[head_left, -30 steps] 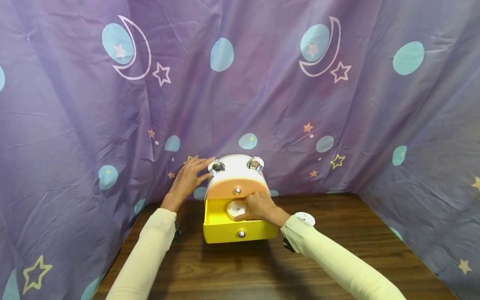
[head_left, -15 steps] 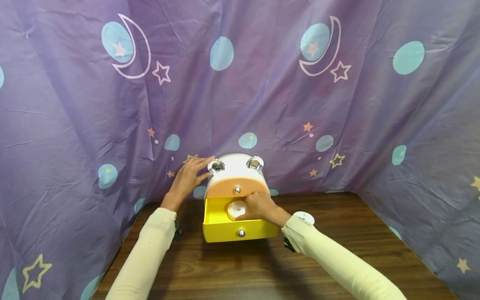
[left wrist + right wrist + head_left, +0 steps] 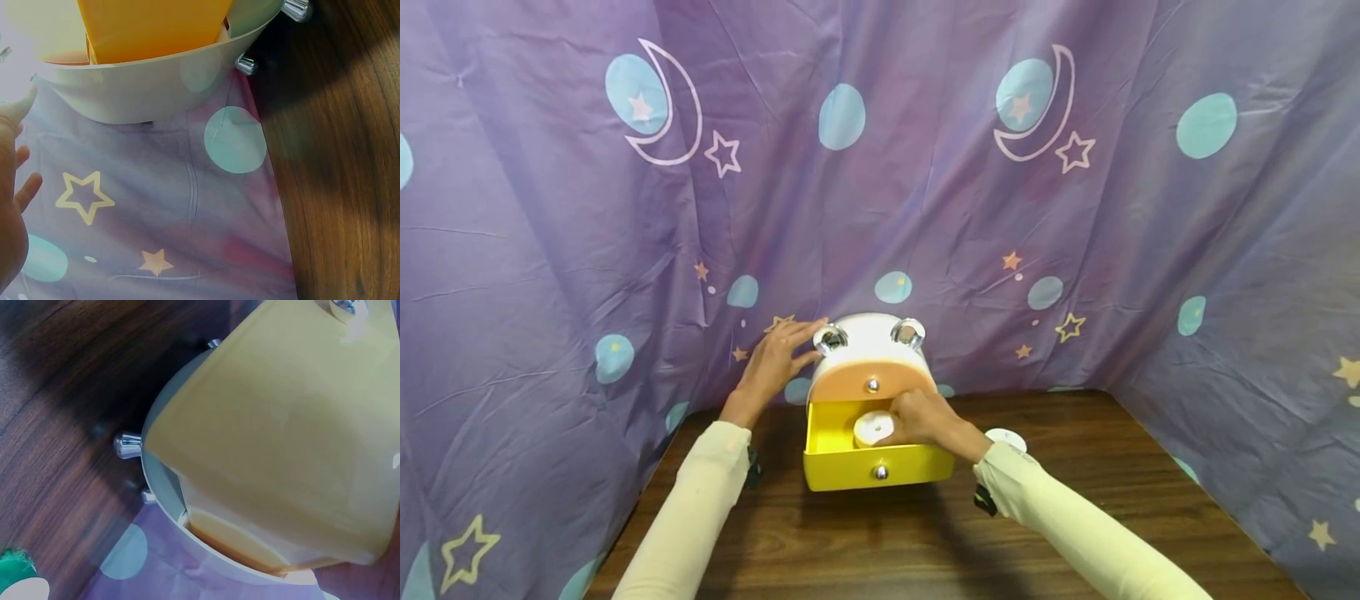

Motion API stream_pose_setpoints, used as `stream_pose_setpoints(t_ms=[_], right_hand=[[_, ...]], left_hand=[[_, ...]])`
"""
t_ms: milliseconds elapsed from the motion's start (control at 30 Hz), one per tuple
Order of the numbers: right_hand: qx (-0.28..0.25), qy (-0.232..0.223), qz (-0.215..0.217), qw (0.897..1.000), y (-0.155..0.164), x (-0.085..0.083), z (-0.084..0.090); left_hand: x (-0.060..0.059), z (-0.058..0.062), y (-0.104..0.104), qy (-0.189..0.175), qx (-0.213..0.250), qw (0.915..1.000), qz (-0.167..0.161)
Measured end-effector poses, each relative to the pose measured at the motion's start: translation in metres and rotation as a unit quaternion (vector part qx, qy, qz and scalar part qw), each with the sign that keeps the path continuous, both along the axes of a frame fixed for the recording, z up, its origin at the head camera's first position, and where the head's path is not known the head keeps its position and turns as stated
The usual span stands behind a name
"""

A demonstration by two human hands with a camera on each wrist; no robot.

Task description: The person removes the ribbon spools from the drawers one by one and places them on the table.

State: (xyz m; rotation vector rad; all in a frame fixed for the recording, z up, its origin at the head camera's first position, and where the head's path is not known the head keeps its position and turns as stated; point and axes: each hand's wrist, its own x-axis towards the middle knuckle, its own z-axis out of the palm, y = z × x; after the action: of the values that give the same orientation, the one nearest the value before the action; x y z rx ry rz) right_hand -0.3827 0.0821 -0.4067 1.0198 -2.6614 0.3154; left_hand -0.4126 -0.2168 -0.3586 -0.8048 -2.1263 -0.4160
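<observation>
A small white toy drawer cabinet [image 3: 871,337] stands at the back of the table, with an orange upper drawer [image 3: 850,382] closed and a yellow lower drawer [image 3: 842,472] pulled out. My left hand [image 3: 773,362] is at its left side, straight fingers and thumb touching around the left silver-ringed round eye [image 3: 830,339]. My right hand [image 3: 921,417] reaches into the yellow drawer and grips a white round roll-like piece [image 3: 872,427] with a small centre hole, thumb on the near side. Its curled fingers are partly hidden. The right wrist view shows the drawer front [image 3: 287,425] instead of the hand.
Right of the cabinet, a white-topped round thing [image 3: 1006,439] lies on the brown wooden table [image 3: 1075,475]; its side looks green in the right wrist view. Silver knobs [image 3: 129,445] jut from the cabinet. A purple patterned cloth [image 3: 880,208] hangs close behind it.
The white round piece has tipped from facing the camera to lying flatter in my right hand, whose wrist has shifted slightly right. My left hand stays in place at the cabinet.
</observation>
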Motion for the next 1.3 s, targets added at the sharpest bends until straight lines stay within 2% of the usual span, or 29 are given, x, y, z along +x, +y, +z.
stream_pose_setpoints(t_ms=[667,1067,1300], right_hand=[[-0.043,-0.058,0.002,0.997,0.017,0.017,0.028],[-0.051,-0.039,-0.015,0.998,0.035,0.026,0.042],[-0.066,-0.038,-0.055,0.996,0.057,0.028,0.047]], left_hand=[[-0.001,-0.001,0.0,-0.011,0.006,0.9999,0.0],[0.0,0.001,0.0,-0.011,0.004,0.9999,0.002],[-0.002,0.0,0.0,-0.008,0.006,0.9999,0.0]])
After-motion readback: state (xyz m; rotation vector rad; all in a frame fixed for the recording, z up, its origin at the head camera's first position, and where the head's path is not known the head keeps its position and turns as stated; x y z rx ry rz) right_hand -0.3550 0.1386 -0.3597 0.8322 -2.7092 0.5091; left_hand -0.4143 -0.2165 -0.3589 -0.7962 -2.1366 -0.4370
